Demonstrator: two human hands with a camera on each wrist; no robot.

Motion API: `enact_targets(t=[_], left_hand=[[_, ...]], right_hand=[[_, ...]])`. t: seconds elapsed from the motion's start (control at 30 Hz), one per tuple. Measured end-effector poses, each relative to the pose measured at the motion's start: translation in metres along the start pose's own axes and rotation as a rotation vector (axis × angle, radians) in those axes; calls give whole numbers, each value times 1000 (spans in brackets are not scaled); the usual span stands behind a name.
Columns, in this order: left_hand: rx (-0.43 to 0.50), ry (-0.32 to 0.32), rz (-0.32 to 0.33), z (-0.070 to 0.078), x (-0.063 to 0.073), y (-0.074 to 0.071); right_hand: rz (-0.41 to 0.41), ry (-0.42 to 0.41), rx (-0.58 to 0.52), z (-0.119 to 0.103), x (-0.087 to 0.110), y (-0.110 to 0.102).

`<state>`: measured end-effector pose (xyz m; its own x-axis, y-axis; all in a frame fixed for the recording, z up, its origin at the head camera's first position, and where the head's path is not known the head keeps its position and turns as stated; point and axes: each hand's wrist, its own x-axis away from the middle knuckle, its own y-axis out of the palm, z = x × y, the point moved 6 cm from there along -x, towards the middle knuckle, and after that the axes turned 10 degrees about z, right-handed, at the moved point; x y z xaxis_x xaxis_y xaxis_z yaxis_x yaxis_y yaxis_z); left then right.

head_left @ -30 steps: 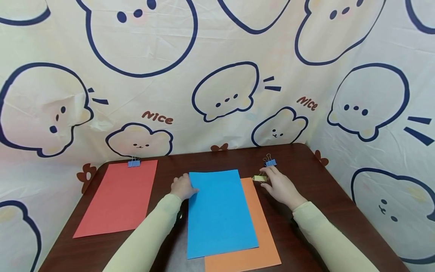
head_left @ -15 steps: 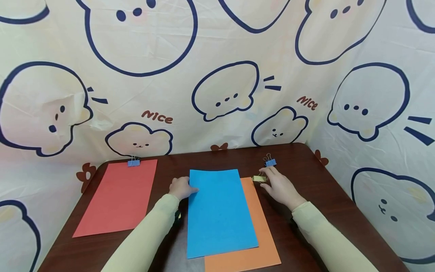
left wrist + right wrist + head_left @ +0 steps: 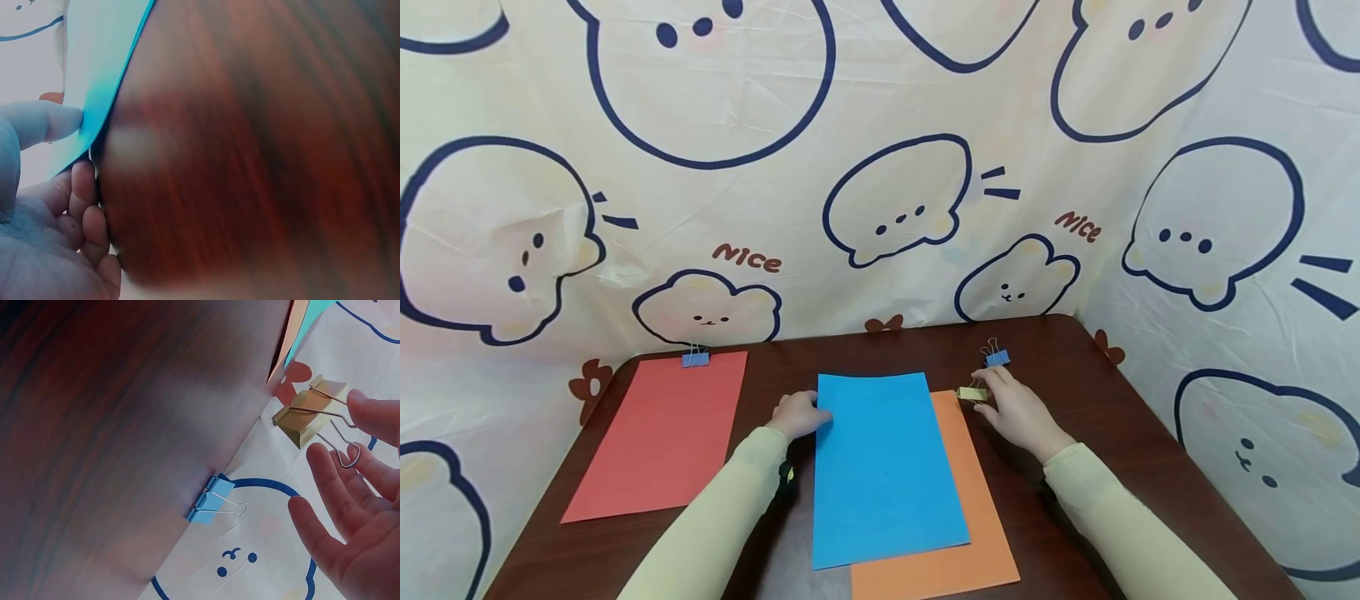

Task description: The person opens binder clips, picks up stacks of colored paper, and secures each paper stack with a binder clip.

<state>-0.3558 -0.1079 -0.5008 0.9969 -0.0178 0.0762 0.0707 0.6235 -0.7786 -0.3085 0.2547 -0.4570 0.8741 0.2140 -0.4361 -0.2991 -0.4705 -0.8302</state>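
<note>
A blue sheet of paper [image 3: 883,471] overlaps an orange sheet [image 3: 981,500] in the middle of the table. My left hand [image 3: 795,415] pinches the blue sheet's left edge near its far corner; in the left wrist view the thumb [image 3: 59,122] lies on top and the fingers curl below. My right hand [image 3: 1022,415] holds a yellow-gold binder clip [image 3: 972,394] beside the orange sheet's far right corner. In the right wrist view the clip [image 3: 310,412] is gripped by its wire handles, between thumb and fingers.
A red sheet [image 3: 662,437] lies at the left, with a blue binder clip [image 3: 696,359] on its far edge. Another blue binder clip [image 3: 997,358] stands at the table's far right. Patterned cloth [image 3: 880,100] hangs behind the dark wooden table [image 3: 880,354].
My left hand has shifted slightly left, its thumb sliding closer to the blue sheet's edge. The right hand and its binder clip stay almost still.
</note>
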Motion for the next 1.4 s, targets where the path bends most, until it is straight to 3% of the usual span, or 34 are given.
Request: enact_targets(t=[0.7, 1.07, 1.4], left_hand=[[26, 69, 52, -1, 4, -4], [55, 82, 68, -1, 6, -5], [74, 66, 71, -4, 4, -2]], right_hand=[[-29, 36, -51, -4, -1, 2], [-40, 118, -126, -19, -11, 9], [-71, 68, -140, -35, -29, 18]])
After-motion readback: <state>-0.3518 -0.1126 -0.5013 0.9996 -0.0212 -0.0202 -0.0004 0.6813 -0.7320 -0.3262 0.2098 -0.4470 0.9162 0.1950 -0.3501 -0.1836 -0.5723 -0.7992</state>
